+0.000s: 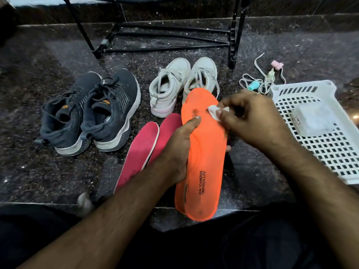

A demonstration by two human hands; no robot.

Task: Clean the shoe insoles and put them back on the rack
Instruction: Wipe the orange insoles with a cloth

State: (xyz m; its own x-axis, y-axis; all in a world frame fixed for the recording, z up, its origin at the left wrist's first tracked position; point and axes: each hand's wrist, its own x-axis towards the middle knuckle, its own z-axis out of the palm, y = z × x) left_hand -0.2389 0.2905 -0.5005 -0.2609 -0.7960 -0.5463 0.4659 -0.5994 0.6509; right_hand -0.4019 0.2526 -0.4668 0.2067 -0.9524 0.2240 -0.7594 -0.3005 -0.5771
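Observation:
My left hand (179, 146) grips an orange insole (206, 158) at its middle, thumb on top, holding it lengthwise above the floor. My right hand (250, 118) pinches a small white wipe (214, 111) against the insole's toe part, beside dark dirt marks. Two pink insoles (143, 150) lie on the floor under my left forearm. The black metal rack (165, 35) stands at the back with bare lower bars.
A dark grey pair of sneakers (91, 111) sits left and a white pair (180, 84) stands in the middle on the speckled stone floor. A white plastic basket (314, 140) holding a wipes pack lies at right. Loose laces with clips (262, 80) lie behind it.

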